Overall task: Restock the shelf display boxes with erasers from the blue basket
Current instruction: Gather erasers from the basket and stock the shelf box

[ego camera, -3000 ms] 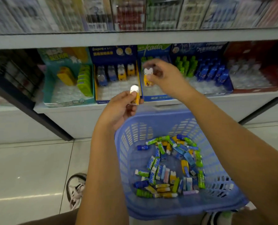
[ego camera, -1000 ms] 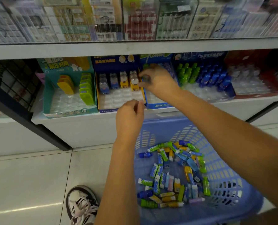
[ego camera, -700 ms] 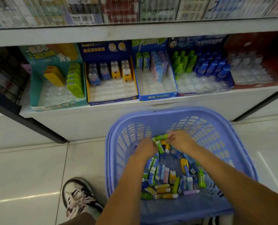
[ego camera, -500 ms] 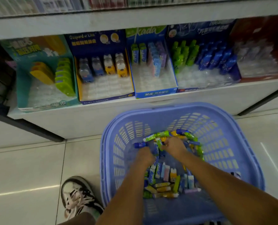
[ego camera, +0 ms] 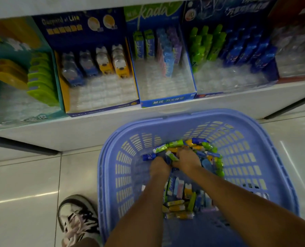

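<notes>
Erasers (ego camera: 176,143) heaped at blue basket (ego camera: 198,113) far end lie right under left grip (ego camera: 159,165) and right grip (ego camera: 186,158), right deeper in; fingers buried, maybe curled, hold unclear.

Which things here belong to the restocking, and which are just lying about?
Job: blue slatted plastic basket, small colourful wrapped erasers inside, cardboard display boxes on the white shelf, left hand, right hand.
Lying about: black-and-white laced shoe, glossy pale floor tiles.

Two hands (ego camera: 159,165) (ego camera: 186,158), one blue basket (ego camera: 183,115), one shoe (ego camera: 76,216).
</notes>
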Demonstrator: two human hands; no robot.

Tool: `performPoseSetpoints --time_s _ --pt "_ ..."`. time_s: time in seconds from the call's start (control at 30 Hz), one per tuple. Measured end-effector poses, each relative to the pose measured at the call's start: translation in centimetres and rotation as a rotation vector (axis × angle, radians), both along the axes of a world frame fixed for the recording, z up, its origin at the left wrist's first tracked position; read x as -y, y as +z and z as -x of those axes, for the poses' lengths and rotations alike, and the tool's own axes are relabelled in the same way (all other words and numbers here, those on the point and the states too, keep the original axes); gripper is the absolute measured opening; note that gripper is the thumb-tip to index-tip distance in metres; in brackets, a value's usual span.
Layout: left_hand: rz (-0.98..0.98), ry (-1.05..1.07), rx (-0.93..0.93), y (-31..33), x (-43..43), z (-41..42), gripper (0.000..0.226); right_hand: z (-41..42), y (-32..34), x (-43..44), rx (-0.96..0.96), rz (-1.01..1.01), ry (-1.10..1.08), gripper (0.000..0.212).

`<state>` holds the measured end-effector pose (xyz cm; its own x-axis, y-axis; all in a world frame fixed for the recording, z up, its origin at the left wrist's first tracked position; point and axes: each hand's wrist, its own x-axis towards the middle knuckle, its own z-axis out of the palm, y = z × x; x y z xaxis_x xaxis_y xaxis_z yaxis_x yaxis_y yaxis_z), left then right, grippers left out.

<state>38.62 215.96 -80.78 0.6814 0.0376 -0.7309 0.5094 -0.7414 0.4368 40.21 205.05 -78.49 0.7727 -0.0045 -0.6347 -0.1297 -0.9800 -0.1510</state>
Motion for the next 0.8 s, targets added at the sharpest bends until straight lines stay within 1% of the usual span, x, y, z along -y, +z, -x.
performPoseSetpoints --time_s 0.03,0.1,0.13,0.17,0.23,0.27,0.33,0.4,0.43,0.5,0.6,0.63,0.67,0.7,0.73,0.8 --pt "-0.008 0.005 -0.003 0.0 0.0 0.0 0.017 -0.1 0.5 0.2 -0.016 -0.050 -0.010 0.048" --pt "-0.028 0.011 -0.036 0.6 -0.2 -0.1 0.029 -0.2 1.3 0.8 -0.022 -0.204 -0.065 0.053" --pt "-0.036 -0.004 -0.058 0.9 -0.5 -0.3 0.033 0.0 1.7 1.3 -0.022 -0.280 -0.104 0.050" --pt "-0.033 -0.039 -0.090 1.4 -0.8 -0.6 0.034 0.1 2.4 1.8 -0.027 -0.330 -0.150 0.044" --pt "0.022 -0.086 -0.137 2.7 -1.5 -1.3 0.030 0.4 4.0 2.7 0.009 -0.398 -0.212 0.032" --pt "0.079 -0.077 -0.157 3.1 -1.8 -1.8 0.027 0.5 5.1 3.1 0.055 -0.433 -0.235 0.030" --pt "0.241 0.029 -0.199 4.6 -2.3 -2.6 0.029 0.3 7.4 3.6 0.181 -0.482 -0.272 0.032" --pt "0.338 0.098 -0.172 7.1 -3.0 -3.3 0.031 -0.2 10.3 4.0 0.289 -0.541 -0.289 0.035" --pt "0.369 0.095 -0.126 8.4 -3.3 -3.6 0.030 -0.4 12.0 4.0 0.323 -0.584 -0.284 0.033" --pt "0.423 0.020 -0.040 11.7 -4.1 -4.1 0.026 -0.7 15.7 3.7 0.399 -0.716 -0.278 0.024" --pt "0.563 -0.034 0.029 16.5 -5.7 -4.3 0.019 -1.6 20.9 2.4 0.619 -0.985 -0.284 0.016" --pt "0.598 -0.035 0.057 18.1 -6.3 -4.3 0.019 -2.2 22.4 1.8 0.700 -1.033 -0.283 0.015" --pt "0.631 -0.026 0.097 19.6 -7.0 -4.4 0.018 -3.0 23.7 1.1 0.777 -1.050 -0.277 0.014" --pt "0.664 -0.008 0.144 20.8 -7.7 -4.4 0.017 -4.1 24.8 0.5 0.858 -1.012 -0.261 0.011" --pt "0.697 0.018 0.191 21.9 -8.3 -4.5 0.015 -5.3 25.8 -0.1 0.949 -0.918 -0.220 0.010" --pt "0.742 0.096 0.276 23.7 -9.4 -4.5 0.009 -8.1 27.4 -1.2 1.074 -0.692 -0.107 0.023"
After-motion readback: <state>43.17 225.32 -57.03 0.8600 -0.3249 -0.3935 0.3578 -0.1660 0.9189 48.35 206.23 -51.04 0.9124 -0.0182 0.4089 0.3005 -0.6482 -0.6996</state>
